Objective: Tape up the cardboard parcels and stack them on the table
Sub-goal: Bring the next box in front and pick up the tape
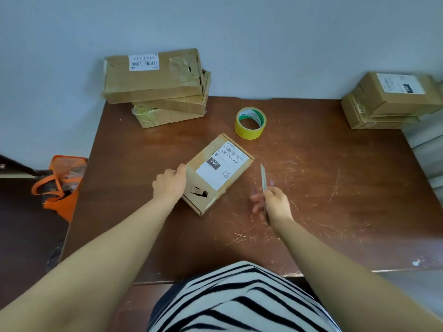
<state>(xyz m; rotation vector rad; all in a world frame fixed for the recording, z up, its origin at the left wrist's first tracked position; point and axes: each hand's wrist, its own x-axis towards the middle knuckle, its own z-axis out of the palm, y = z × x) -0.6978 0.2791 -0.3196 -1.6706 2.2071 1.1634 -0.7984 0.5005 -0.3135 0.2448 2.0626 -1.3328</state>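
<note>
Off the desk's [335, 200] left edge, an orange bag [63, 188] sits on the floor, out of my way. At the far left corner I have the taped stack [155, 87], three cardboard parcels piled a little askew against the wall; I judge these to be the finished ones, parked where they leave the middle free. My left hand [170, 182] is on the left side of the parcel [220, 171] I am working on, fingers curled over its edge to pin it flat so it cannot slide or spin. That parcel lies label-up and turned at an angle near the desk's middle, with a torn dark gap showing at its near end, which I take to be the part that needs closing. Beyond it, toward the far edge, the roll of yellow tape [250, 123] lies flat, near the parcel but not touching it, within easy reach. To the right of the parcel my right hand [275, 204] pinches a utility knife [263, 178] between thumb and fingers, its tip pointing away from me and clear of the cardboard; the lower fingers are blurred, so I cannot say how tightly they close. I hold the knife ready for cutting tape, I think. At the far right corner sits the other stack [388, 101], probably parcels waiting for tape.
</note>
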